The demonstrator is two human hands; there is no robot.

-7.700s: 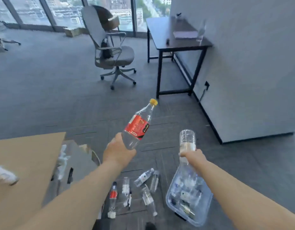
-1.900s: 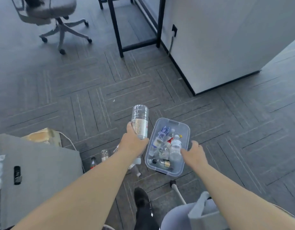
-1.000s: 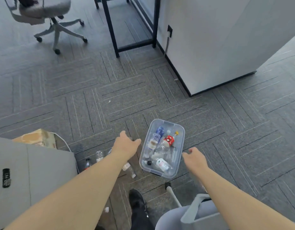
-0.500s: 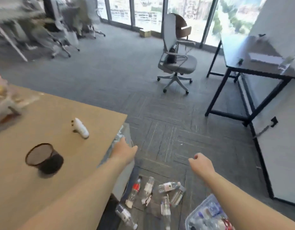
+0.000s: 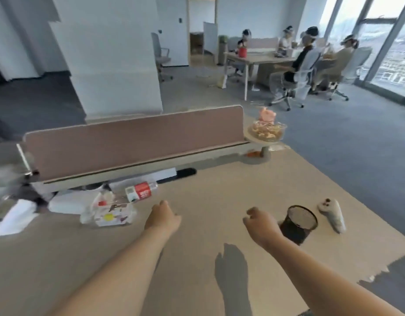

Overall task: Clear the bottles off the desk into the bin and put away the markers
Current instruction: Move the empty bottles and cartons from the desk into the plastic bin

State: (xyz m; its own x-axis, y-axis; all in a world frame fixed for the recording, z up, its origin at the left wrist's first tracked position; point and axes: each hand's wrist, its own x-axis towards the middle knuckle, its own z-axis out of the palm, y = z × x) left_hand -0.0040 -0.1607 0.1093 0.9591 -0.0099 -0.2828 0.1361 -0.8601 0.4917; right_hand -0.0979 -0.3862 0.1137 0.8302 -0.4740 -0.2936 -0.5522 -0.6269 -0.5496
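With our left hand (image 5: 162, 216) and right hand (image 5: 260, 222) loosely curled and empty above the desk (image 5: 219, 190), we should grasp the lying red-labelled bottle (image 5: 141, 192) round its middle.

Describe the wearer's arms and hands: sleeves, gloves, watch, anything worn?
The left hand and right hand are ungloved, with no watch or band at either wrist. Both forearms show no sleeve down to the frame edge. Too blurred to rule out rings.

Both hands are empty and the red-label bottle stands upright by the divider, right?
No: the head view shows the red-label bottle lying on its side by the divider. The left hand and right hand are indeed empty.
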